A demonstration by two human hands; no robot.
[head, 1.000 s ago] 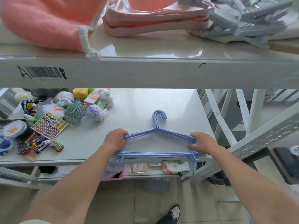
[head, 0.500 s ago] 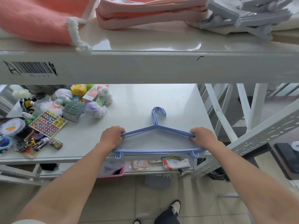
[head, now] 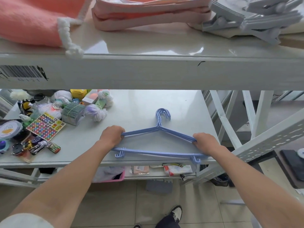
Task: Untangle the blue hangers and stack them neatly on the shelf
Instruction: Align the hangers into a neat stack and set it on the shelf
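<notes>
A stack of blue hangers (head: 158, 130) lies flat on the pale shelf (head: 144, 102), hooks pointing away from me and bottom bars near the front edge. My left hand (head: 111, 135) is closed around the left shoulder end of the stack. My right hand (head: 205, 142) grips the right shoulder end. The hooks overlap closely and the bars line up, with small pegs showing at both lower corners.
Small toys, a sticker sheet (head: 45, 127), yarn pom-poms (head: 97, 111) and toy cars (head: 37, 146) crowd the shelf's left part. The upper shelf (head: 148, 71) carries pink fabric (head: 29, 18) and grey clips (head: 256, 18). White frame struts (head: 230, 122) rise at right. A lower shelf holds packets.
The hands keep hold of the hanger stack on the shelf. The view has shifted slightly; the stack sits a little farther right and in from the front edge.
</notes>
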